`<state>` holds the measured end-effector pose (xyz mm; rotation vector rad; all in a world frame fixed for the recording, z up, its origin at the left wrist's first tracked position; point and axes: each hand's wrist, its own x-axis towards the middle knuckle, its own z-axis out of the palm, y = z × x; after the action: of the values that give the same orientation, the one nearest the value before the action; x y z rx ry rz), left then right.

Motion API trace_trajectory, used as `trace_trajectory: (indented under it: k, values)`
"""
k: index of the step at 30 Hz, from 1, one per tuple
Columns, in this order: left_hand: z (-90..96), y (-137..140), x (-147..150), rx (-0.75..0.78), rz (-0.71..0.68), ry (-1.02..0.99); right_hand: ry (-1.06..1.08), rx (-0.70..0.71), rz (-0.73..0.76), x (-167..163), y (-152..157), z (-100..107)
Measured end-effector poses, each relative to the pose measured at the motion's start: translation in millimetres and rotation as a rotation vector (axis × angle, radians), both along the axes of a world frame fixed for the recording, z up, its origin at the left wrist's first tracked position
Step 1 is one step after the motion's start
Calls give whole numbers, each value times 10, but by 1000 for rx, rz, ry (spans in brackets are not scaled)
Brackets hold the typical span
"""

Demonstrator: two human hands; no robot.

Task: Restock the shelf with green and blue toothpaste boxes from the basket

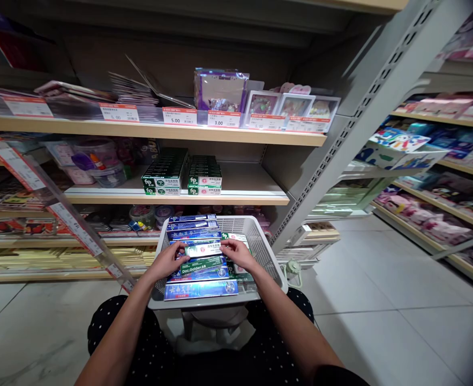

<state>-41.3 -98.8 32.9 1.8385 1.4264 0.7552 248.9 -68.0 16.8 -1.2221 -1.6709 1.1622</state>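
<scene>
My left hand [169,262] and my right hand [238,253] grip the two ends of a white and green toothpaste box [203,249] above a grey plastic basket [274,265]. Just below that box shows a green face [202,266] lettered Doc.Golden; I cannot tell whether it belongs to the same box. Blue toothpaste boxes [201,289] lie in the basket in front of and behind my hands. More green and white boxes are partly hidden under my right hand. The basket rests at my knees, over a grey stool [216,317].
Ahead, a shelf [252,195] carries two stacks of green and white boxes [164,182], [204,179], with plastic tubs [103,161] to their left. Above it runs a shelf with price tags [222,119]. A grey upright post [340,134] stands at right; a green-lidded bottle [293,271] sits beside the basket.
</scene>
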Motion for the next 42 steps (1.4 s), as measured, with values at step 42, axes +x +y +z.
trace_trajectory:
  k: [42]
  values:
    - [382, 645, 219, 243, 336, -399, 165, 167, -263, -308, 530, 519]
